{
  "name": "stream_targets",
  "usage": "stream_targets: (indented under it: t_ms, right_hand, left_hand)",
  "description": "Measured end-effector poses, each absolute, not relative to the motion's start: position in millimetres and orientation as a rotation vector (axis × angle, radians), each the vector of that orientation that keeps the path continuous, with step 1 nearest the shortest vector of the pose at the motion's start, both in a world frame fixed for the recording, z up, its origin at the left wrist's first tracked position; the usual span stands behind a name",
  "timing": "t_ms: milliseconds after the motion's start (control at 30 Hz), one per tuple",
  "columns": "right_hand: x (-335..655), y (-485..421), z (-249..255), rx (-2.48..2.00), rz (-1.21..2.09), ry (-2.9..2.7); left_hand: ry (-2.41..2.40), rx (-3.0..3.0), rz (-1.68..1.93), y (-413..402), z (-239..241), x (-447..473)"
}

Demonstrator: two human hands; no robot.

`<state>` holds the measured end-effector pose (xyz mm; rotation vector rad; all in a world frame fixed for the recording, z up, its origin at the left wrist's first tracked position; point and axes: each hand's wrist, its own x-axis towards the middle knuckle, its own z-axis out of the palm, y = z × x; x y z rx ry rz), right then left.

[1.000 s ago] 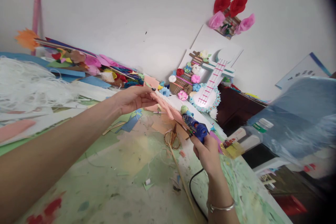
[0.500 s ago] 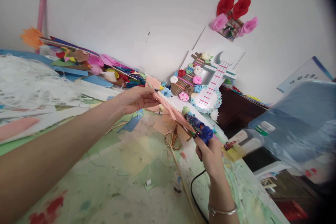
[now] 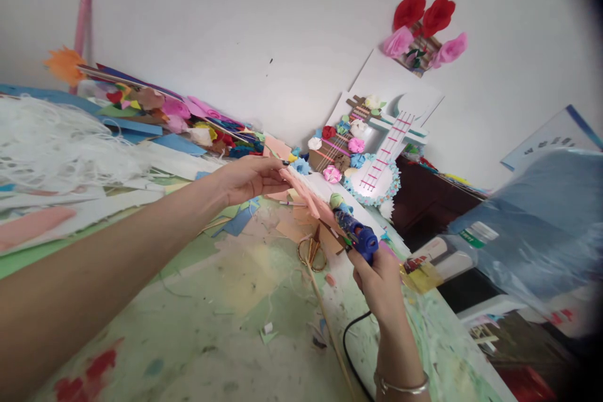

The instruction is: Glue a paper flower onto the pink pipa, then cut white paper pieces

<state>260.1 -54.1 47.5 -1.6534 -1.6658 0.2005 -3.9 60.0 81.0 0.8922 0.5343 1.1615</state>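
Gold scissors (image 3: pixel 311 253) and a thin stick (image 3: pixel 330 330) lie on the paint-stained counter (image 3: pixel 198 320). Above, the left hand (image 3: pixel 249 177) pinches a pink foam strip (image 3: pixel 308 200); the right hand (image 3: pixel 379 279) grips a blue glue gun (image 3: pixel 357 237).

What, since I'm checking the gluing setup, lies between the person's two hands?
In the head view, a pink foam strip runs from the left hand down to the nozzle of the blue hot-glue gun gripped in the right hand.

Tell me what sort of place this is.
Probably a handicraft workroom. The right hand grips a blue hot-glue gun at a pink foam strip held by the left hand, above a paint-stained green table; coloured sheets and a white flower-trimmed guitar model line the wall.
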Motion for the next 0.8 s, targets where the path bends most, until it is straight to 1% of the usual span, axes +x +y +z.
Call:
stream_targets:
  t_ms: [267,500,800]
  right_hand:
    - [261.3,-51.8,45.3,-1.651,0.188,-1.676]
    - [263.3,-52.6,43.7,-1.609,0.241,-1.631]
    - [255.9,-56.4,49.7,-1.667,0.285,-1.539]
  left_hand:
    - [0.542,0.928,1.145,63.5,78.6,-5.3]
    - [0.528,0.933,1.135,63.7,78.7,-5.4]
    - [0.536,0.922,1.141,63.1,79.4,-4.8]
